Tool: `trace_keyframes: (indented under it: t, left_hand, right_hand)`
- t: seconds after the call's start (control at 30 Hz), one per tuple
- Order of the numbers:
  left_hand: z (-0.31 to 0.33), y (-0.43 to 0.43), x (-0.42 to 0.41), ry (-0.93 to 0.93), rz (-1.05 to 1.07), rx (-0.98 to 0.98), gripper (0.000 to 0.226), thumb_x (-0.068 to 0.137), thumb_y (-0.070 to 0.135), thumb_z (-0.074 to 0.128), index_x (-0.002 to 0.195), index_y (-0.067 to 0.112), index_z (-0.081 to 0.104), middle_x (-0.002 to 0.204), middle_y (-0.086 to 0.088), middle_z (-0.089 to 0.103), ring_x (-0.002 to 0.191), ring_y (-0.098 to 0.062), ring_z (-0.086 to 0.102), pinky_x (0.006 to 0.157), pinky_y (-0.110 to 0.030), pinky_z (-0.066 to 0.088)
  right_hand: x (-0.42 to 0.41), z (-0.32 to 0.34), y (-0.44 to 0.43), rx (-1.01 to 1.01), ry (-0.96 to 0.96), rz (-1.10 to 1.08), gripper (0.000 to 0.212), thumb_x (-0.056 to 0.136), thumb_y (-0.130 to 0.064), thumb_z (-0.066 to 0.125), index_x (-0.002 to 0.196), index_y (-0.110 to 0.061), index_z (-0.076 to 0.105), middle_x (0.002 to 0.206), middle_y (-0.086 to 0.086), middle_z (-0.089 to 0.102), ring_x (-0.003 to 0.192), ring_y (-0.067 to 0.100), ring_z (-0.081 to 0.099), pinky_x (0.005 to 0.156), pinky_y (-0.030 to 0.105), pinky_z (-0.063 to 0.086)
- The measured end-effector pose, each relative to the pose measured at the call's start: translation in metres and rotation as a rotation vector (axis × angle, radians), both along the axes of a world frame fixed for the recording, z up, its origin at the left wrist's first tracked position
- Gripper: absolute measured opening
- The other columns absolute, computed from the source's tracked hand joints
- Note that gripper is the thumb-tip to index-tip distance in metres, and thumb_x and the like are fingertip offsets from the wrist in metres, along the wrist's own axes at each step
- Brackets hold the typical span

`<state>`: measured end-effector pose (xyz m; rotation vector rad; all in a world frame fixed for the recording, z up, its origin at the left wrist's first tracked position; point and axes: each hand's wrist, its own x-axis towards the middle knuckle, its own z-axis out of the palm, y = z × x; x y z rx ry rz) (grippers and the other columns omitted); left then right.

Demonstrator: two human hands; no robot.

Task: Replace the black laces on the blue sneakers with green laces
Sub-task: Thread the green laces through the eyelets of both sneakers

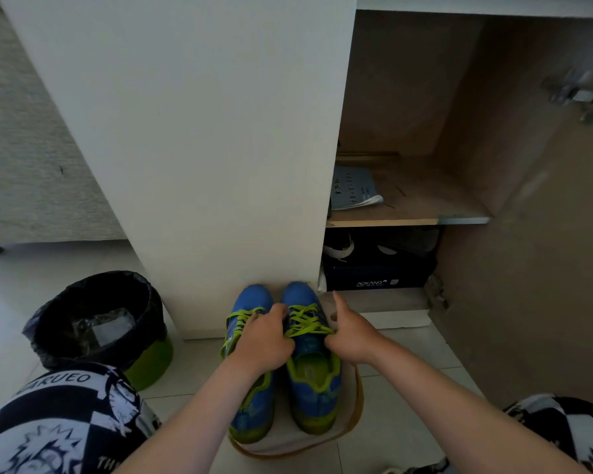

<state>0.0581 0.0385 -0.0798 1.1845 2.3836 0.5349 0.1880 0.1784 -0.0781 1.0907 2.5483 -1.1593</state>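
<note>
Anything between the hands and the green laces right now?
Nothing visible. The left hand and right hand both already grip the laces on the right sneaker, one from each side. The left sneaker sits beside it, not in the way.

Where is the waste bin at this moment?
In the head view the waste bin stands on the tiled floor at lower left, to the left of the blue sneakers and by the bottom left corner of the white cabinet door.
</note>
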Motion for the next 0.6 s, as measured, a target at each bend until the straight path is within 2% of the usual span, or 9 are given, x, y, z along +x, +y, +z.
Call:
trace_keyframes:
  t: [0.07, 0.2, 0.3, 0.37, 0.5, 0.6]
  left_hand:
    - [-0.005, -0.001, 0.003, 0.033, 0.013, 0.013, 0.057, 0.080, 0.016, 0.058, 0.135, 0.017, 0.043, 0.126, -0.002, 0.064, 0.121, -0.023, 0.054, 0.114, -0.035, 0.028]
    - [-0.008, 0.004, 0.009, 0.164, 0.042, 0.048, 0.056, 0.079, 0.026, 0.060, 0.132, 0.019, 0.045, 0.114, 0.003, 0.068, 0.112, -0.022, 0.059, 0.109, -0.035, 0.031]
    - [-0.013, 0.005, 0.009, 0.181, 0.045, 0.071, 0.053, 0.083, 0.023, 0.059, 0.134, 0.017, 0.045, 0.112, -0.001, 0.070, 0.108, -0.025, 0.061, 0.104, -0.036, 0.037]
    - [-0.017, 0.004, 0.004, 0.155, 0.049, 0.083, 0.047, 0.081, 0.016, 0.057, 0.128, 0.016, 0.051, 0.110, -0.002, 0.071, 0.104, -0.024, 0.062, 0.100, -0.034, 0.040]
    - [-0.022, 0.003, -0.001, 0.044, 0.070, 0.097, 0.044, 0.078, 0.011, 0.056, 0.122, 0.018, 0.053, 0.113, -0.004, 0.070, 0.108, -0.025, 0.062, 0.103, -0.036, 0.042]
    - [-0.021, 0.004, 0.002, 0.160, -0.003, 0.082, 0.045, 0.079, 0.019, 0.057, 0.123, 0.024, 0.050, 0.108, 0.004, 0.070, 0.105, -0.021, 0.063, 0.110, -0.038, 0.033]
  right_hand:
    - [0.002, 0.001, -0.002, -0.006, -0.013, 0.003, 0.101, 0.085, -0.012, 0.060, 0.159, -0.027, -0.007, 0.146, 0.012, 0.047, 0.118, 0.031, 0.058, 0.080, 0.035, 0.052]
    - [-0.004, -0.002, -0.014, 0.132, 0.010, 0.061, 0.090, 0.082, -0.016, 0.060, 0.157, -0.026, 0.011, 0.141, 0.014, 0.050, 0.120, 0.031, 0.056, 0.094, 0.039, 0.051]
    - [-0.008, -0.007, -0.015, 0.191, 0.002, 0.063, 0.092, 0.085, -0.021, 0.059, 0.158, -0.025, 0.005, 0.141, 0.013, 0.049, 0.120, 0.032, 0.055, 0.091, 0.040, 0.051]
    - [-0.008, -0.008, -0.011, 0.197, -0.014, 0.043, 0.093, 0.086, -0.019, 0.058, 0.159, -0.025, 0.000, 0.138, 0.013, 0.053, 0.117, 0.032, 0.058, 0.088, 0.039, 0.051]
    - [-0.002, -0.009, -0.001, 0.151, -0.034, 0.019, 0.093, 0.083, -0.021, 0.057, 0.155, -0.036, 0.000, 0.131, 0.004, 0.061, 0.110, 0.028, 0.062, 0.089, 0.045, 0.054]
    - [-0.001, -0.011, -0.004, 0.270, -0.061, 0.065, 0.077, 0.085, -0.024, 0.055, 0.152, -0.031, 0.016, 0.128, 0.003, 0.063, 0.108, 0.029, 0.063, 0.085, 0.040, 0.053]
